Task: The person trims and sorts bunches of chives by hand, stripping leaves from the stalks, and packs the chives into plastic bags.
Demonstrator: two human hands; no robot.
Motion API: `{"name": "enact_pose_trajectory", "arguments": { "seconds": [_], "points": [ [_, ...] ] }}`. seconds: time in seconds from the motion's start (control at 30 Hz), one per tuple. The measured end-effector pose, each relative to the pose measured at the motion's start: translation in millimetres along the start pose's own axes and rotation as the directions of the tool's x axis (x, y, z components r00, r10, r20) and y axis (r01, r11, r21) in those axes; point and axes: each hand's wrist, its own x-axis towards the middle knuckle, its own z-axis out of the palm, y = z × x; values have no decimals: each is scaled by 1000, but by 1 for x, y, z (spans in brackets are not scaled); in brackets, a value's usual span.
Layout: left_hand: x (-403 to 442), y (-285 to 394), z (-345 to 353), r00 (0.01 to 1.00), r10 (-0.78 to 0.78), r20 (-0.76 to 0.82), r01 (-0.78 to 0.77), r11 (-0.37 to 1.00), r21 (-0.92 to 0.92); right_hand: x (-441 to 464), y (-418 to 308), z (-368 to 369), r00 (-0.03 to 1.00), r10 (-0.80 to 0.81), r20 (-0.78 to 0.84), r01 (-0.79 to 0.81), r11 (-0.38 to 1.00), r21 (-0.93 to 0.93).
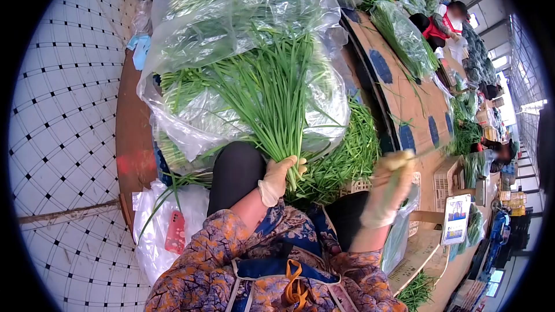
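Orange bow (295, 286) below; left hand (276, 179) curls round greens (272, 89), likely light, bruisable, best held by stems (283, 141); right hand (388, 190) blurred, cannot tell grip.

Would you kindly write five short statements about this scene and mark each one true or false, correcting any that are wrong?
1. The left hand grips a bunch of long, slender green stalks. True.

2. The right hand grips that same bunch. False: the right hand, blurred, is apart from it.

3. A red patterned phone lies on crumpled clear plastic. True.

4. The white tiled surface with black dots fills the right side of the picture. False: it is on the left side.

5. A person wearing red is visible in the background. True.
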Motion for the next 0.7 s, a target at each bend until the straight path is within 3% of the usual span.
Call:
{"name": "enact_pose_trajectory", "arguments": {
  "seconds": [0.03, 0.07, 0.13, 0.17, 0.2, 0.23, 0.27, 0.3, 0.37, 0.4, 0.47, 0.5, 0.53, 0.57, 0.6, 0.63, 0.7],
  "points": [
    [1, -1, 0, 1000, -3, 5, 3, 1000, 8, 13, -11, -15, 989, -63, -133, 65, 998, 14],
    [-1, 0, 2, 999, -4, 53, 5, 1000, -12, 23, -14, -24, 988, -69, -136, 72, 997, 11],
    [3, -1, -2, 988, -29, 150, 44, 994, -102, 40, -5, -48, 971, -102, -216, -29, 848, -529],
    [4, -1, -3, 970, -39, 239, 87, 977, -192, 43, 14, -75, 949, 54, -311, -249, 735, -631],
    [3, -1, -2, 957, -24, 290, 83, 978, -192, 40, 43, -115, 945, 173, -276, -324, 590, -740],
    [3, 0, 0, 956, -25, 292, 82, 979, -187, 16, 68, -109, 943, 191, -271, -331, 493, -805],
    [3, -1, 2, 940, -45, 338, 131, 963, -235, 9, 76, -91, 835, 514, -197, -394, 307, -867],
    [1, -2, 3, 922, -66, 382, 183, 943, -280, -8, 76, -44, 760, 635, -137, -460, 378, -804],
    [-2, -2, -1, 896, -83, 436, 203, 950, -236, -22, 84, -2, 679, 710, -185, -505, 270, -820],
    [3, -8, -8, 916, -86, 392, 187, 955, -228, -22, 97, -11, 678, 712, -184, -512, 276, -814],
    [2, -11, -12, 952, -95, 290, 158, 966, -204, -20, 133, -35, 581, 809, 85, -670, 535, -514],
    [-3, -8, -4, 952, -96, 292, 158, 968, -197, -24, 133, -32, 585, 806, 87, -669, 541, -510],
    [-10, -6, 4, 976, -25, 216, 56, 989, -136, -32, 133, -28, 786, 600, 151, -380, 660, -648],
    [-13, -6, 8, 989, 51, 142, -42, 997, -69, -37, 132, -26, 899, 353, 258, -51, 671, -740],
    [-9, -8, 2, 973, 125, 194, -139, 988, 62, -39, 129, -27, 899, 383, 211, -117, 675, -729],
    [-8, -7, -1, 974, 119, 191, -133, 989, 62, -38, 127, -31, 899, 387, 206, -123, 672, -730],
    [-7, -3, -5, 955, 9, 296, 22, 995, -99, -32, 121, -30, 866, 492, 94, -387, 776, -499]
  ]
}}
